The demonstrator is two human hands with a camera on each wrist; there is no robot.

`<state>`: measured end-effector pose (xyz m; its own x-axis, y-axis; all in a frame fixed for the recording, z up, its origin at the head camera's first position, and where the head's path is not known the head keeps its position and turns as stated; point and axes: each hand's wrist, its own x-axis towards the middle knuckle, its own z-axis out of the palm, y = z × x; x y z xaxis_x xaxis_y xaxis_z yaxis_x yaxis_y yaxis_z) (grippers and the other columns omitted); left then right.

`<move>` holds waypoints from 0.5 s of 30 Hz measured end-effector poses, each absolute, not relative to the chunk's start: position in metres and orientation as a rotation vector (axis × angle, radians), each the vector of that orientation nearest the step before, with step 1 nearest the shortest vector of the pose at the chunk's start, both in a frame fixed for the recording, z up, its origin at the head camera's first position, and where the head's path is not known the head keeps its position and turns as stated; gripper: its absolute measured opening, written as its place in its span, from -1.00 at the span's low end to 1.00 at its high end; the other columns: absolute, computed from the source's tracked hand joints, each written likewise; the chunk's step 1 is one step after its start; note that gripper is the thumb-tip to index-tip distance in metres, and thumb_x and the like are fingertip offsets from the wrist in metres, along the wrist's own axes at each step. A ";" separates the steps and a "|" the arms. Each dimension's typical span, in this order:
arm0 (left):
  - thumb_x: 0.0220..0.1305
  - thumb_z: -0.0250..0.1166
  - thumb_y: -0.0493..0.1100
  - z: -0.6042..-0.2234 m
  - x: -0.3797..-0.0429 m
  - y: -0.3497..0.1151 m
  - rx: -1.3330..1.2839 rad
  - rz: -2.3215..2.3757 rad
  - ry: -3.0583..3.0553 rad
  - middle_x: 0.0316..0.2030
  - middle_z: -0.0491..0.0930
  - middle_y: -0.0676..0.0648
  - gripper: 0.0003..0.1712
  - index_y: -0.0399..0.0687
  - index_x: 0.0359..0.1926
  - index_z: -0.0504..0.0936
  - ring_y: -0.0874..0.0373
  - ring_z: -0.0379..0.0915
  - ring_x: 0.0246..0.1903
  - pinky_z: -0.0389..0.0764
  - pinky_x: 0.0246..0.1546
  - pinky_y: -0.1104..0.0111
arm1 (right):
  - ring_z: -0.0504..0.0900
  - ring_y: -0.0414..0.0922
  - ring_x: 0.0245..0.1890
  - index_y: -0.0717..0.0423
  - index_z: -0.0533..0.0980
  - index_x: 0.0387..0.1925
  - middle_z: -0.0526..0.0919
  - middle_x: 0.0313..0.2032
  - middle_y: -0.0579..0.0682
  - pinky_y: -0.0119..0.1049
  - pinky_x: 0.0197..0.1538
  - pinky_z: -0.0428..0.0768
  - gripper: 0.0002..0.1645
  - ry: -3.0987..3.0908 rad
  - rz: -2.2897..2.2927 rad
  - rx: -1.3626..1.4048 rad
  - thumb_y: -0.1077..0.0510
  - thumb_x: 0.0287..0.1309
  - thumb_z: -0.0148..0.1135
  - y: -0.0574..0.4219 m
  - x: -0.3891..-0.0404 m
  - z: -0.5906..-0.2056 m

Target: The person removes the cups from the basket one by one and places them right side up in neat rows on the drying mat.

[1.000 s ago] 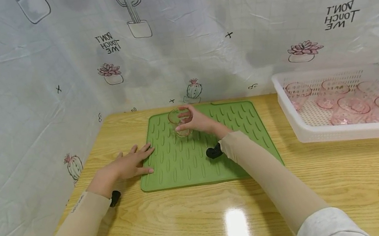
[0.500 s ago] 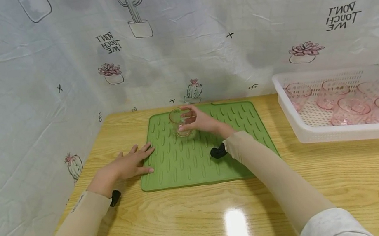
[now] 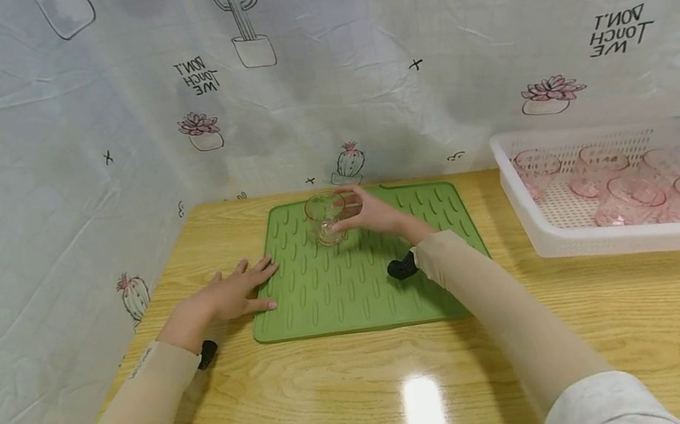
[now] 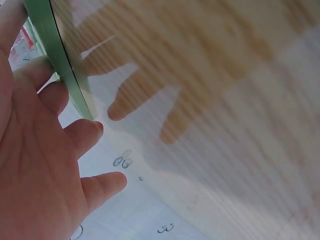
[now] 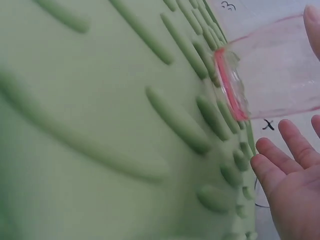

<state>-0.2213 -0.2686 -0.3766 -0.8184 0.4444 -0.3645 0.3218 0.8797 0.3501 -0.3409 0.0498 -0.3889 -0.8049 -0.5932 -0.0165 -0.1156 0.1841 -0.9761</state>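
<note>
Right hand: fingers wide, drawn back from glass | glass: upright on mat, seems released | left hand: spread at mat edge

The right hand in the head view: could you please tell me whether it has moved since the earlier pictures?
Yes, the right hand has shifted slightly rightward over the green mat, toward the white basket.

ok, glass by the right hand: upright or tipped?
Upright. Head view shows the glass rim-up; right wrist view shows its base toward the green mat.
</note>
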 end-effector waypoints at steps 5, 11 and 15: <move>0.44 0.24 0.23 -0.376 -0.221 -0.268 0.556 0.378 2.605 0.63 -0.23 -0.21 0.01 -0.07 0.65 -0.02 -0.39 -0.46 0.54 -0.39 0.31 -0.50 | 0.24 0.17 0.47 0.04 0.02 0.60 0.22 0.49 0.19 0.09 0.40 0.37 0.01 2.096 -1.637 -0.658 0.25 0.32 0.40 0.058 -0.342 -0.385; 0.45 0.23 0.22 -0.376 -0.221 -0.268 0.554 0.370 2.601 0.63 -0.23 -0.21 0.00 -0.08 0.65 -0.02 -0.40 -0.45 0.54 -0.38 0.30 -0.51 | 0.19 0.24 0.49 0.09 0.03 0.60 0.22 0.48 0.21 0.14 0.41 0.35 0.01 2.125 -1.622 -0.698 0.23 0.32 0.40 0.065 -0.342 -0.383; 0.45 0.23 0.23 -0.376 -0.222 -0.268 0.560 0.367 2.598 0.63 -0.23 -0.21 0.01 -0.08 0.65 -0.02 -0.40 -0.45 0.54 -0.37 0.30 -0.51 | 0.20 0.25 0.48 0.10 0.05 0.60 0.23 0.48 0.21 0.14 0.40 0.36 -0.03 2.162 -1.602 -0.705 0.22 0.35 0.38 0.072 -0.340 -0.378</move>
<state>-0.2220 -0.2675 -0.3762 -0.8140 0.4438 -0.3748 0.3227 0.8820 0.3435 -0.3400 0.0720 -0.3785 -0.8117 -0.5841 0.0086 -0.1784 0.2339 -0.9558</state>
